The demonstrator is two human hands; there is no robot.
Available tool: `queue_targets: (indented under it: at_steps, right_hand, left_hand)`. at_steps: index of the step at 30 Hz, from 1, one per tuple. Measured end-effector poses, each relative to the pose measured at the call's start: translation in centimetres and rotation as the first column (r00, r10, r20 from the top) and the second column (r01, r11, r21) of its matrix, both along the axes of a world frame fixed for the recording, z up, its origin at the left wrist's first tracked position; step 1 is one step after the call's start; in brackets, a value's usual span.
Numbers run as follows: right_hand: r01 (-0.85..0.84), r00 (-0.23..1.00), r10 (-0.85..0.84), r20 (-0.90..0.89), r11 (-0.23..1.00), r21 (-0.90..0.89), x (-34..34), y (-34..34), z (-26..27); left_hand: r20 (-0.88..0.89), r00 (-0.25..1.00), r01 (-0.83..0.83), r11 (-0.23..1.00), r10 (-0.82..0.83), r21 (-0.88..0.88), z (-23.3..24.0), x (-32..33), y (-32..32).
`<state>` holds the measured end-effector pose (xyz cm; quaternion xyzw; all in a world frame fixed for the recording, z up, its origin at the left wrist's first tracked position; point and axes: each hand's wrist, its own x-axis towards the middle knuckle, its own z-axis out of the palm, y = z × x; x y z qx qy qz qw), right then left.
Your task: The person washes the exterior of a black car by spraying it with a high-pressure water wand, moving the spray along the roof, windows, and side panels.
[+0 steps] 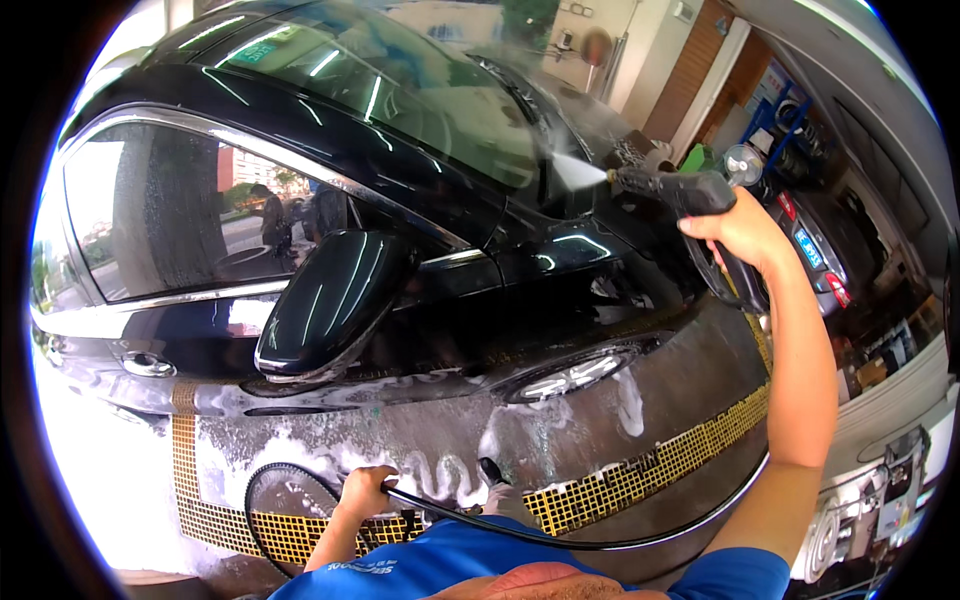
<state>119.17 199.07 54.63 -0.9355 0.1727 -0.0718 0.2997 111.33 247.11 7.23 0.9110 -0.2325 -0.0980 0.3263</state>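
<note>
My right hand (739, 229) grips a black pressure-washer gun (694, 196), raised beside the front of a dark car (442, 300). A white fan of water (579, 171) leaves its nozzle toward the base of the windshield (390, 97). Low in front of my body, my left hand (366, 491) is closed around the black hose (480, 517), which runs across me to the right and loops on the floor at the left. Between me and the car's side window stands the dark door mirror (337, 307). The front wheel (574, 375) shows below the fender.
White foam (442, 476) lies on the wet floor beside the car. Yellow drain grating (652, 472) crosses the floor near my feet. Farther right are another dark car (814, 247), a fan (742, 163) and a blue rack (787, 120) holding tires.
</note>
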Motion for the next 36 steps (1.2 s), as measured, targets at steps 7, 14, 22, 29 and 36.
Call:
queue_targets:
  at_steps: [7,14,22,29,36]
  right_hand:
    - [-0.058,0.979,0.041,0.201,0.995,0.081,9.6,-8.7,-2.2]
    - [-0.096,0.96,0.047,0.276,0.982,0.165,18.1,-15.8,-5.4]
    - [-0.148,0.952,0.116,0.282,0.984,0.097,26.2,-20.5,-6.8]
    - [-0.201,0.937,0.166,0.307,0.976,0.087,30.4,-21.2,-5.3]
    - [-0.269,0.917,0.218,0.335,0.956,0.114,32.8,-21.8,-4.1]
  left_hand:
    - [-0.024,0.963,-0.265,0.959,0.268,0.098,2.3,-0.3,-1.1]
    - [0.003,0.895,-0.434,0.87,0.446,0.236,5.1,0.5,-4.3]
    - [0.038,0.884,-0.463,0.86,0.466,0.214,5.4,1.8,-9.2]
    - [0.015,0.879,-0.463,0.848,0.476,0.257,5.6,2.2,-11.9]
    - [-0.017,0.886,-0.45,0.866,0.464,0.216,5.4,3.2,-14.0]
